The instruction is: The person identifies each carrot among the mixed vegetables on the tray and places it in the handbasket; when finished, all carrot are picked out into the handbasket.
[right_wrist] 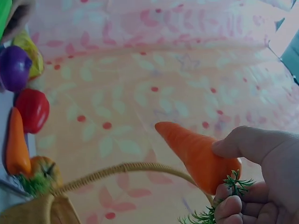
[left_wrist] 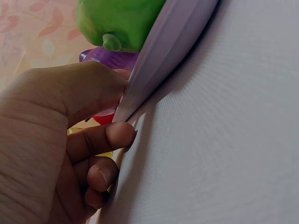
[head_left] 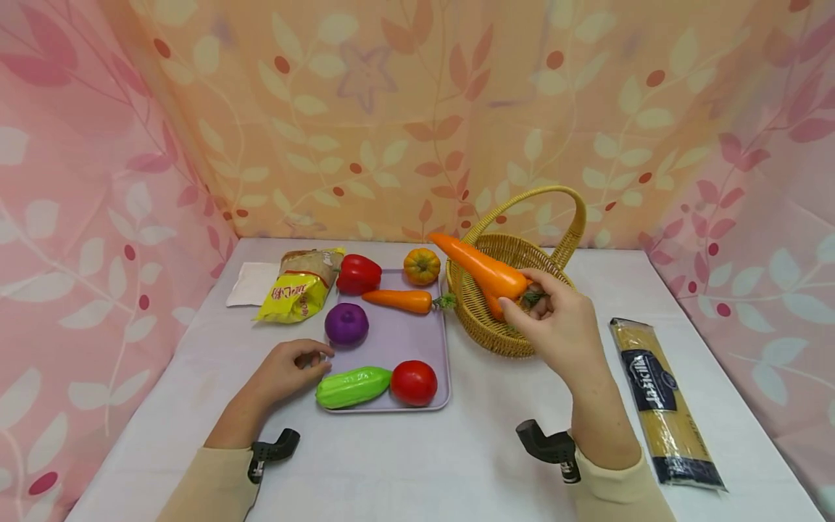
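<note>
My right hand [head_left: 557, 315] pinches a thick orange carrot [head_left: 479, 264] by its leafy end, over the wicker basket [head_left: 479, 330]. Its pointed tip slants up to the left, and in the right wrist view the thumb presses its side. Another orange piece [head_left: 493, 306] shows beneath it at the basket, partly hidden. At the left edge of the lilac tray [head_left: 417, 341], my left hand [head_left: 287, 370] holds the rim, thumb inside and forefinger outside in the left wrist view. Nearest that hand are a purple onion [head_left: 347, 324] and a green ridged vegetable [head_left: 354, 387].
Also on the tray are a tomato [head_left: 414, 383] and a smaller carrot [head_left: 398, 301]. By its far edge sit a red bell pepper [head_left: 358, 274] and a small pumpkin [head_left: 421, 266]. A yellow packet [head_left: 296, 290] lies at the left, a noodle pack [head_left: 665, 399] at the right.
</note>
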A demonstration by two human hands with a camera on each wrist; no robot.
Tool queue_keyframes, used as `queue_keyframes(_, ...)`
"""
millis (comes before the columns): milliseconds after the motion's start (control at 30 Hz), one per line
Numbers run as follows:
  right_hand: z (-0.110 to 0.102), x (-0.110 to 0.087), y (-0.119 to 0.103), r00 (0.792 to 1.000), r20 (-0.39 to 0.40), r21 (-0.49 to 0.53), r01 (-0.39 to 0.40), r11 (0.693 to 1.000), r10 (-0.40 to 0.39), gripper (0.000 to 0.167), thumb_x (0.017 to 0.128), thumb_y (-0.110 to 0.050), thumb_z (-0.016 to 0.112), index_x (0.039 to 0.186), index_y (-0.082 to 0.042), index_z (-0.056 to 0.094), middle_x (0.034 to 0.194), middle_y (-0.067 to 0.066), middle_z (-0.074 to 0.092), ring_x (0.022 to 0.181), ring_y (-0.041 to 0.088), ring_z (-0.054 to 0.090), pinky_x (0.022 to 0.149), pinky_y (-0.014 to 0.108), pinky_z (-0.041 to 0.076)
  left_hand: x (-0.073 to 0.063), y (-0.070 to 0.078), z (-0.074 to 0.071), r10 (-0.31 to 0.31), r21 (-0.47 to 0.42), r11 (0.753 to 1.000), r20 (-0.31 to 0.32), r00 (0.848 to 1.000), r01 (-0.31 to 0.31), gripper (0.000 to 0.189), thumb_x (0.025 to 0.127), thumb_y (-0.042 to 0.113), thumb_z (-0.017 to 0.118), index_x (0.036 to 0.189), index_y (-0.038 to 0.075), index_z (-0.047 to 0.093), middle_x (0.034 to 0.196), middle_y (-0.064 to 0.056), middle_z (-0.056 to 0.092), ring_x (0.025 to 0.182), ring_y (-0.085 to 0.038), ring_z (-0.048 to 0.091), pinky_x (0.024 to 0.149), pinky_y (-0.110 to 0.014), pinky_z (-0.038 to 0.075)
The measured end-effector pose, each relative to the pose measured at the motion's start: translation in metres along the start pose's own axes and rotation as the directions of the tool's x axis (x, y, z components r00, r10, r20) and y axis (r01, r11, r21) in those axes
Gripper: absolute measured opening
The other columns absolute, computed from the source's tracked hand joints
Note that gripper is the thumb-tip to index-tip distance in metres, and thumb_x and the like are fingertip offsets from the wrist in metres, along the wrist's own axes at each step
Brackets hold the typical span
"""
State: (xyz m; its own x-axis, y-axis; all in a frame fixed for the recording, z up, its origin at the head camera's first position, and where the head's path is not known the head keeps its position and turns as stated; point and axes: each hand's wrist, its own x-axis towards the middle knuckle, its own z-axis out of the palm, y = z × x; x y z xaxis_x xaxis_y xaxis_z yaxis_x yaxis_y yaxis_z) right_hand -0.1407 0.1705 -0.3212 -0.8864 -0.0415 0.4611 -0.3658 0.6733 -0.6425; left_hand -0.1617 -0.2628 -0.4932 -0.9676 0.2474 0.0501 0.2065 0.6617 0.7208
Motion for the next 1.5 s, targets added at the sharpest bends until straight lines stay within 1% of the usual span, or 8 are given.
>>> queue_keyframes(200,-0.026,-0.003,0.01,0.993,-0.038,-0.028,-0.112,0.993,0.111,0.051,0.092,-0.028,0.08,0.135,-0.005,0.064,0.091,0.011,0.061,0.067,0.022,0.051,0.05,0.019,0.044,0.0,-0.001,0.0,-0.002,0.002,1.0,-0.001,1.0,0.002,0.018,0.092,0.021,0.078,0.11,0.022,0.077,0.083,0.006,0.06,0.082,-0.018,0.055,0.072,-0.029,0.044)
queue_keyframes(333,-0.043,-0.002,0.023,0.981,-0.082,-0.055,-0.178,0.982,0.173,0.049,0.093,-0.029,0.078,0.133,-0.005,0.064,0.086,0.012,0.059,0.064,0.019,0.05,0.049,0.02,0.042,0.001,-0.002,0.0,0.002,-0.001,1.0,-0.003,1.0,-0.002,0.017,0.092,0.022,0.078,0.11,0.023,0.077,0.083,0.006,0.06,0.082,-0.018,0.055,0.072,-0.029,0.044)
queue_keyframes(533,-0.064,0.003,0.044,0.949,-0.118,-0.076,-0.303,0.95,0.293,0.051,0.095,-0.032,0.073,0.137,-0.004,0.063,0.094,0.013,0.058,0.066,0.019,0.048,0.051,0.019,0.043,0.002,-0.002,-0.001,0.004,-0.001,1.0,-0.004,1.0,-0.004,0.017,0.092,0.022,0.078,0.109,0.024,0.077,0.083,0.006,0.06,0.083,-0.018,0.055,0.073,-0.03,0.045)
queue_keyframes(700,-0.062,0.014,0.071,0.917,-0.08,-0.095,-0.397,0.913,0.391,0.058,0.097,-0.041,0.067,0.141,-0.003,0.059,0.106,0.019,0.06,0.075,0.026,0.052,0.056,0.022,0.047,0.002,-0.001,-0.004,0.005,0.005,1.0,-0.003,1.0,-0.005,0.017,0.093,0.023,0.078,0.11,0.023,0.077,0.083,0.006,0.06,0.083,-0.019,0.055,0.073,-0.03,0.045)
queue_keyframes(967,-0.03,0.037,0.125,0.918,0.048,-0.207,-0.377,0.903,0.395,0.065,0.098,-0.044,0.061,0.14,0.005,0.055,0.126,0.031,0.061,0.107,0.044,0.057,0.087,0.055,0.053,0.001,-0.002,-0.002,-0.01,-0.012,1.0,0.008,1.0,0.01,0.016,0.093,0.023,0.078,0.109,0.023,0.077,0.084,0.005,0.061,0.083,-0.019,0.054,0.072,-0.03,0.045)
queue_keyframes(1067,-0.021,0.044,0.137,0.914,0.101,-0.228,-0.364,0.903,0.393,0.065,0.098,-0.043,0.062,0.139,0.007,0.054,0.126,0.032,0.061,0.109,0.045,0.057,0.093,0.059,0.05,0.001,-0.003,0.0,-0.012,-0.022,1.0,0.01,1.0,0.012,0.016,0.093,0.022,0.078,0.108,0.023,0.077,0.084,0.005,0.061,0.082,-0.019,0.054,0.072,-0.03,0.045)
queue_keyframes(1200,-0.012,0.053,0.145,0.913,0.135,-0.275,-0.339,0.9,0.385,0.061,0.097,-0.041,0.063,0.133,0.008,0.058,0.118,0.031,0.064,0.104,0.044,0.059,0.092,0.058,0.049,0.002,-0.005,0.003,-0.011,-0.02,1.0,0.009,1.0,0.012,0.016,0.093,0.024,0.078,0.109,0.024,0.077,0.084,0.005,0.061,0.082,-0.018,0.054,0.072,-0.03,0.044)
queue_keyframes(1500,0.0,0.07,0.143,0.913,0.205,-0.39,-0.255,0.885,0.353,0.053,0.094,-0.034,0.067,0.119,0.012,0.063,0.103,0.028,0.067,0.086,0.04,0.06,0.077,0.051,0.054,0.001,-0.004,0.002,-0.016,-0.006,1.0,0.004,1.0,0.016,0.016,0.093,0.024,0.078,0.109,0.024,0.077,0.084,0.006,0.061,0.083,-0.018,0.054,0.072,-0.03,0.044)
